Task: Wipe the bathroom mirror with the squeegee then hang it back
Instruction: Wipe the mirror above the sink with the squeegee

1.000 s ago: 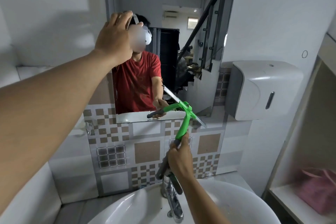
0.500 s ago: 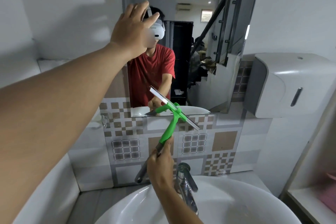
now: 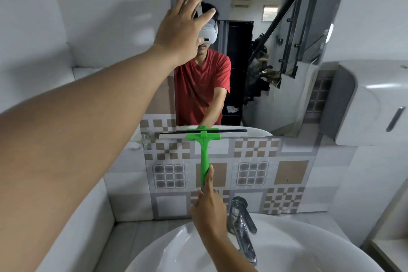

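We find the right hand (image 3: pixel 208 210) closed around the lower grip of the bright green plastic squeegee with a black rubber blade (image 3: pixel 204 150), index finger laid up along the handle. The blade lies level at the bottom edge of the frameless rectangular wall mirror (image 3: pixel 276 62), touching or just off the glass; we cannot tell which. The left hand (image 3: pixel 181 31) is raised against the upper left part of the mirror, fingers spread and holding nothing. Below stand the patterned brown-and-grey tiled wall (image 3: pixel 251 172), the white ceramic basin (image 3: pixel 187 247) and the chrome lever tap (image 3: pixel 241 225). A white plastic wall dispenser (image 3: pixel 373 104) is mounted just right of the mirror. We judge the wiping step to be in hand, with the blade at the low end of a stroke. To do it well, we advise setting the blade flat on the glass along its full length, with even pressure, and drawing it in one straight pass with strokes overlapping. The bare left palm risks smearing the glass and is better lifted clear. A small clear hook (image 3: pixel 144 139) at the mirror's lower left corner may serve for hanging; we cannot confirm this.
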`<state>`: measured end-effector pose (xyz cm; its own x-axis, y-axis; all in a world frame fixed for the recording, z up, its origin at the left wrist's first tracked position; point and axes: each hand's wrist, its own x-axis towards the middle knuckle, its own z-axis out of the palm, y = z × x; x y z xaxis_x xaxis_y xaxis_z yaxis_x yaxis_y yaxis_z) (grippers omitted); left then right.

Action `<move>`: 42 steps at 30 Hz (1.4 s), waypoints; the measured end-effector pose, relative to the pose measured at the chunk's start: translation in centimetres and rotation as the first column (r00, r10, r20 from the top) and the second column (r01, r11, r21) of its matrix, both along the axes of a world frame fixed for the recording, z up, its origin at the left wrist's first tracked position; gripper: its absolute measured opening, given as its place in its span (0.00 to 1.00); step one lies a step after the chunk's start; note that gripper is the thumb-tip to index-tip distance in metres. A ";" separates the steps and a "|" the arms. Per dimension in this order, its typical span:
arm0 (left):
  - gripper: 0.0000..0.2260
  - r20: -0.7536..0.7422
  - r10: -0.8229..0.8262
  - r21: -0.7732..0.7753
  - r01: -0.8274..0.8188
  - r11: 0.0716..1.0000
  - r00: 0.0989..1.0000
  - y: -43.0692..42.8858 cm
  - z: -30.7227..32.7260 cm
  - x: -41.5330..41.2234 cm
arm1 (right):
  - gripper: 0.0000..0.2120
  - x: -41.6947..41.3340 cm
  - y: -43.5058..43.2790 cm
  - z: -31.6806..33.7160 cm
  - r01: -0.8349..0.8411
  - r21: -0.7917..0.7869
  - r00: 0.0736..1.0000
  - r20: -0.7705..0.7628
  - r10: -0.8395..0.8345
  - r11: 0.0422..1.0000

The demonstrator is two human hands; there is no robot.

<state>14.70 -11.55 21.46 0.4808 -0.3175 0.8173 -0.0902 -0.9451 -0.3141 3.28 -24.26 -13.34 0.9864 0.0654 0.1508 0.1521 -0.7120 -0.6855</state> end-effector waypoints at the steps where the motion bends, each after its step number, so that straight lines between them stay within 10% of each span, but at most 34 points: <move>1: 0.29 0.001 -0.002 -0.004 0.002 1.000 1.000 0.1 -0.1 0.0 | 0.51 0.0 -0.2 -0.3 0.003 -0.024 1.000 0.019 -0.002 1.000; 28: 0.22 -0.091 0.015 -0.008 -0.016 1.000 0.996 -0.3 -0.7 -0.7 | 0.47 -3.7 -3.9 1.4 -0.014 -0.123 0.995 -0.097 0.002 0.992; 37: 0.18 -0.126 -0.191 -0.105 0.178 0.978 0.974 -4.1 -5.3 -7.9 | 0.09 -6.1 -10.4 7.5 -0.012 -0.081 1.000 0.007 0.012 0.997; 42: 0.15 -0.338 -0.355 -0.188 0.307 0.933 0.872 -9.0 -11.0 -14.2 | 0.09 -7.9 -16.0 13.2 -0.038 -0.433 0.991 0.098 0.089 0.901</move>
